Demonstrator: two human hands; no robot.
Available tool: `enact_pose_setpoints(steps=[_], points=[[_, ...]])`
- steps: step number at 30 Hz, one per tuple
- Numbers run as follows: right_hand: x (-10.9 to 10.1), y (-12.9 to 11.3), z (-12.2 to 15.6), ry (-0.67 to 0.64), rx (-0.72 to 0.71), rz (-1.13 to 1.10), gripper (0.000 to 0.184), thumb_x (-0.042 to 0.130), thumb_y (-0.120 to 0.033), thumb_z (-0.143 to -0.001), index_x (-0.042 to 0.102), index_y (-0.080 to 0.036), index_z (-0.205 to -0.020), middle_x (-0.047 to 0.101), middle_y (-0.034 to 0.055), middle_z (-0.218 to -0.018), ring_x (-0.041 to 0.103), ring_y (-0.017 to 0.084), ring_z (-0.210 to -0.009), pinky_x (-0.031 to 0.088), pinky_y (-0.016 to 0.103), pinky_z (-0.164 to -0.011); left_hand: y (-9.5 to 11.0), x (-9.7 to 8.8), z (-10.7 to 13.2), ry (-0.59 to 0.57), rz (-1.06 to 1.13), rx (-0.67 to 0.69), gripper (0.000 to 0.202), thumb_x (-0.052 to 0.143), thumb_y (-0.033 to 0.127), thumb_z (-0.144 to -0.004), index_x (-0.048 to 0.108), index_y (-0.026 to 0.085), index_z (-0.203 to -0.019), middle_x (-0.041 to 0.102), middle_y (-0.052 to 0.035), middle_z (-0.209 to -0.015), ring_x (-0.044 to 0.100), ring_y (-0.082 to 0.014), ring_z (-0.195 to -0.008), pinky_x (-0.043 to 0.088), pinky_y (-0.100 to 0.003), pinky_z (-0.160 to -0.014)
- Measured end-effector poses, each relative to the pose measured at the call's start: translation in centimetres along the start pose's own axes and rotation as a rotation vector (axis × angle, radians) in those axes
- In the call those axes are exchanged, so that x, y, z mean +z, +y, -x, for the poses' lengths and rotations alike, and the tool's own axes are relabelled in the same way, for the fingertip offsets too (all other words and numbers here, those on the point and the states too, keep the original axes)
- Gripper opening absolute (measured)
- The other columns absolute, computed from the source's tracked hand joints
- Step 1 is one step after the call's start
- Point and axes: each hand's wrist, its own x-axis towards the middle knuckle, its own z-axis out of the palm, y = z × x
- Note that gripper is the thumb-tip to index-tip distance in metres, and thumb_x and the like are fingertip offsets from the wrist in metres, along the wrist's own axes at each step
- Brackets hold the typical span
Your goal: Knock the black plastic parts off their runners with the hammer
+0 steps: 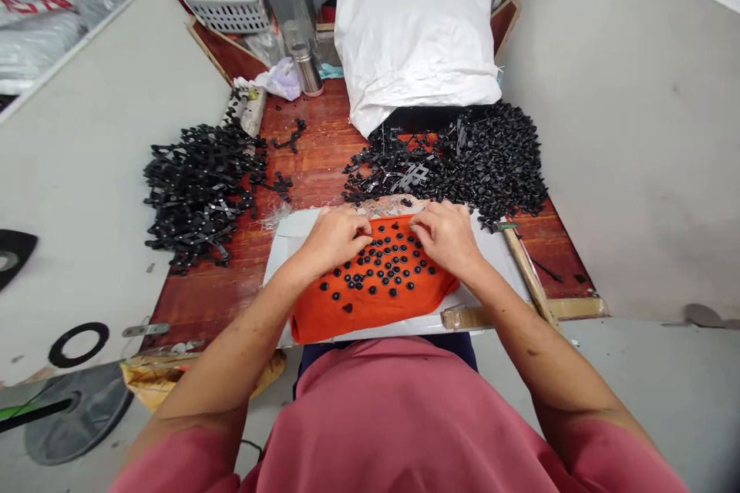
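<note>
Resting side by side at the far edge of the orange cloth [375, 312], the left hand [335, 240] and the right hand [446, 235] are seen with fingertips turned inward and nearly meeting; the fingers of both are curled down and close together, and whether anything is pinched under them cannot be told. The small black buttons [386, 268] are scattered on the cloth just on the near side of the fingertips, between and below the two palms; both hands are about equally near to them. Each button is round, so no long axis can be made out; most seem to lie flat. The scatter itself is spread from left to right, along the cloth's own length, which runs parallel to the near edge of the desk [315, 162]. The cloth is laid on a white board [289, 235]; a hammer [527, 271] is lying just beside the right hand, its handle pointed toward the near right corner.
</note>
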Motion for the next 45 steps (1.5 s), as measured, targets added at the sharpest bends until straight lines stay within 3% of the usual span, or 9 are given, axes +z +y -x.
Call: enact_pose_setpoints(steps=[6,11,15,18,21,26,34,39,45], points=[[0.5,-1.8,-1.2,-0.07,-0.111,0.003,0.021,0.057,-0.021,-0.099,0.077,-0.023,-0.092,0.069,0.0063,-0.096,0.052,0.026,-0.102,0.027,0.041,-0.09,1.3,1.4,0.0,-0.06,-0.161,0.028,0.019,0.06,0.023,-0.09,0.076,0.022,-0.081,0.073,-0.008,-0.088,0.064,-0.0275,-0.093,0.041,-0.043,-0.088],[0.8,-1.9,-0.9,-0.091,-0.142,-0.009,0.017,0.062,-0.024,-0.098,0.079,-0.024,-0.095,0.07,0.006,-0.099,0.053,0.027,-0.103,0.027,0.042,-0.092,-0.1,0.1,0.7,0.03,-0.038,0.003,0.019,0.06,0.029,-0.093,0.077,0.024,-0.1,0.074,-0.0071,-0.098,0.065,-0.0259,-0.096,0.042,-0.041,-0.088],[1.1,-2.6,-0.5,-0.123,-0.243,-0.029,0.01,0.07,-0.027,-0.094,0.079,-0.025,-0.097,0.068,0.0051,-0.097,0.053,0.026,-0.101,0.028,0.044,-0.096,-1.2,-0.8,1.6,0.05,-0.023,-0.068,0.019,0.058,0.023,-0.091,0.076,0.023,-0.088,0.073,-0.0055,-0.091,0.065,-0.0239,-0.091,0.043,-0.038,-0.085],[1.1,-2.9,-0.5,-0.095,-0.253,-0.055,0.012,0.07,-0.03,-0.095,0.079,-0.024,-0.099,0.067,0.005,-0.096,0.053,0.026,-0.099,0.029,0.043,-0.097,-1.5,-0.3,1.9,0.018,-0.048,-0.06,0.017,0.06,0.021,-0.088,0.077,0.023,-0.091,0.073,-0.0064,-0.093,0.065,-0.0247,-0.092,0.044,-0.038,-0.086],[0.8,-2.3,-0.9,-0.028,-0.166,-0.088,0.016,0.062,-0.028,-0.099,0.077,-0.025,-0.101,0.069,0.005,-0.099,0.054,0.025,-0.1,0.031,0.04,-0.094,-1.2,0.7,1.6,-0.003,-0.088,-0.016,0.019,0.06,0.023,-0.088,0.077,0.023,-0.096,0.074,-0.008,-0.096,0.065,-0.0274,-0.097,0.044,-0.041,-0.089],[0.9,-0.2,-2.1,-0.063,-0.078,0.041,0.021,0.059,-0.019,-0.098,0.079,-0.024,-0.095,0.072,0.0066,-0.097,0.054,0.026,-0.095,0.029,0.04,-0.088,-0.6,1.2,0.8,-0.046,-0.127,0.021,0.017,0.058,0.024,-0.089,0.074,0.022,-0.081,0.073,-0.0081,-0.09,0.065,-0.0271,-0.092,0.044,-0.042,-0.088],[1.5,0.1,-3.5,-0.185,-0.207,0.066,0.022,0.058,-0.022,-0.1,0.08,-0.026,-0.104,0.07,0.0078,-0.103,0.051,0.025,-0.1,0.029,0.038,-0.084,0.1,-0.9,0.6,-0.085,-0.3,0.022,0.029,0.046,0.024,-0.095,0.072,0.017,-0.082,0.074,-0.0137,-0.091,0.067,-0.0281,-0.089,0.048,-0.04,-0.083],[1.4,0.1,-4.2,-0.209,-0.246,0.093,0.016,0.064,-0.023,-0.097,0.08,-0.024,-0.098,0.068,0.009,-0.103,0.048,0.026,-0.1,0.029,0.04,-0.084,0.6,-0.3,0.0,-0.196,-0.306,0.066,0.029,0.047,0.024,-0.096,0.073,0.014,-0.086,0.075,-0.0163,-0.094,0.068,-0.0289,-0.09,0.049,-0.041,-0.086],[1.3,0.1,-4.2,-0.222,-0.31,0.101,0.021,0.059,-0.022,-0.099,0.079,-0.019,-0.091,0.071,0.011,-0.096,0.052,0.027,-0.099,0.029,0.039,-0.083,-0.8,-1.0,0.1,-0.082,-0.222,-0.029,0.026,0.047,0.028,-0.099,0.07,0.019,-0.092,0.075,-0.0105,-0.096,0.069,-0.0266,-0.092,0.048,-0.035,-0.081]])
